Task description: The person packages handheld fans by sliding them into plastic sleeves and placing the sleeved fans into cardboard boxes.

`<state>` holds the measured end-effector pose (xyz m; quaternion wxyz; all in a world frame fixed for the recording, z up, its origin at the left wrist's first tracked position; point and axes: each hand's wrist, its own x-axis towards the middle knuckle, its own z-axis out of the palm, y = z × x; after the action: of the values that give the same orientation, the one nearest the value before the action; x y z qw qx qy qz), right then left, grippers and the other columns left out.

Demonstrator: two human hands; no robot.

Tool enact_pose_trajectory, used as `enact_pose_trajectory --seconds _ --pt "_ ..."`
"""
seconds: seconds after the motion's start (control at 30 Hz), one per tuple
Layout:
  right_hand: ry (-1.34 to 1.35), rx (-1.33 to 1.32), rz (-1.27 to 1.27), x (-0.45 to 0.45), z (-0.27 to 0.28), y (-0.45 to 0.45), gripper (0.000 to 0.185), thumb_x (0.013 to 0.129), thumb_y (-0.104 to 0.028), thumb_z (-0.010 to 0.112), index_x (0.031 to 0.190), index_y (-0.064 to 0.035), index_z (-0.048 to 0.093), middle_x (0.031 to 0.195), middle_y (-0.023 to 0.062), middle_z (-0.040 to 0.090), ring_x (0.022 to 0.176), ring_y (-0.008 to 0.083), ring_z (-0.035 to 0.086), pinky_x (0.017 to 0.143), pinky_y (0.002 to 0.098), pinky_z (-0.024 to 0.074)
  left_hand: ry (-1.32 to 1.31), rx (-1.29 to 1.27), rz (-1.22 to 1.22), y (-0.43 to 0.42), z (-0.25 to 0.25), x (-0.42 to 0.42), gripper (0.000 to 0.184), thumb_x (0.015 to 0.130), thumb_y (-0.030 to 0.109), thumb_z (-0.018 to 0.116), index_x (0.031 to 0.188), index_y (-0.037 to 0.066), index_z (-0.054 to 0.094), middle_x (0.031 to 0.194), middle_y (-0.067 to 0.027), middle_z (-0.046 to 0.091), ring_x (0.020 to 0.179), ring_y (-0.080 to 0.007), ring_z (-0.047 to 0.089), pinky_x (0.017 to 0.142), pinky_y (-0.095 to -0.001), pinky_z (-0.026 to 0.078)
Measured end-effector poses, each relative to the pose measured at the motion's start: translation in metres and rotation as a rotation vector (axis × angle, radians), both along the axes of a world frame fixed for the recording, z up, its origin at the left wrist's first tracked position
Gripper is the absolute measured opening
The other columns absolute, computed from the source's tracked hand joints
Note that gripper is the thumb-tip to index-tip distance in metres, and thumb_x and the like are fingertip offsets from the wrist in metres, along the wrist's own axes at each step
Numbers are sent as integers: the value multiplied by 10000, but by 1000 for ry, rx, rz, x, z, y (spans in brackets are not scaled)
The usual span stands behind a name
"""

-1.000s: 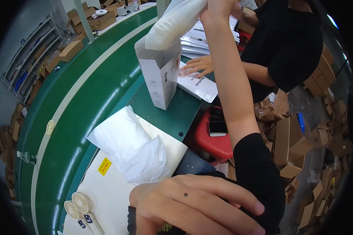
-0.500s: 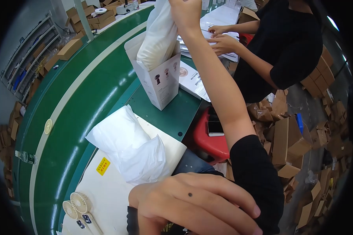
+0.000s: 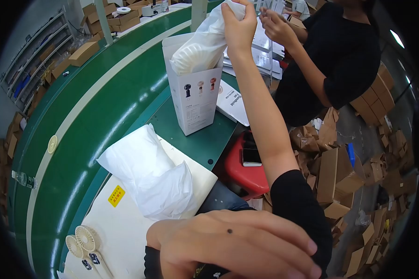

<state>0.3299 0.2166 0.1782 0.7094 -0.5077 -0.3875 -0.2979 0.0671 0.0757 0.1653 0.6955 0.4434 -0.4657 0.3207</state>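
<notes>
My right hand (image 3: 241, 29) is closed around the upper part of a white plastic bag with a cream handheld fan (image 3: 194, 56) showing through it. The round fan head slants down at the mouth of an upright white box (image 3: 195, 104) printed with small fan pictures. My left hand (image 3: 239, 239) is close to the camera, back upward, fingers stretched out to the right and holding nothing. Beyond it lies a white plastic bag (image 3: 146, 179) on the cream board (image 3: 121, 232); its contents are hidden. Two cream handheld fans (image 3: 85, 239) lie at the lower left.
A flat white fan box (image 3: 234, 103) lies beside the upright one. The green conveyor (image 3: 93, 125) curves past on the left, carrying a bottle (image 3: 23, 179). A co-worker (image 3: 328, 60) stands at the right. A red stool (image 3: 246, 179) and cardboard boxes (image 3: 335, 176) are below.
The bagged fan is tilted further over at the box mouth, and my right hand shows lower in view. The co-worker's hands have lifted off the white stack. My left hand stays much the same.
</notes>
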Motion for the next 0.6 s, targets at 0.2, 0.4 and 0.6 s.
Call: enact_pose_trajectory --seconds 0.2,0.4,0.6 --pt "111 231 111 13 13 -6 188 883 -103 608 1021 12 552 950 107 561 866 200 533 775 313 436 47 43 126 1 0 -5 637 936 554 406 999 -44 617 905 -295 640 793 -381 619 694 -395 535" --pt "398 289 495 -28 52 -38 167 903 -102 586 1028 4 555 996 128 546 955 206 508 841 310 412 117 -49 -22 -1 -15 -17 477 962 332 416 1082 -93 597 1147 -313 562 1066 -454 551 904 -491 454" --pt "29 153 -5 -3 31 -13 207 848 -36 584 1049 6 563 1042 163 505 1039 276 502 922 349 387 21 -40 75 -6 3 0 629 938 557 397 960 -27 629 891 -282 644 800 -369 615 676 -374 538"
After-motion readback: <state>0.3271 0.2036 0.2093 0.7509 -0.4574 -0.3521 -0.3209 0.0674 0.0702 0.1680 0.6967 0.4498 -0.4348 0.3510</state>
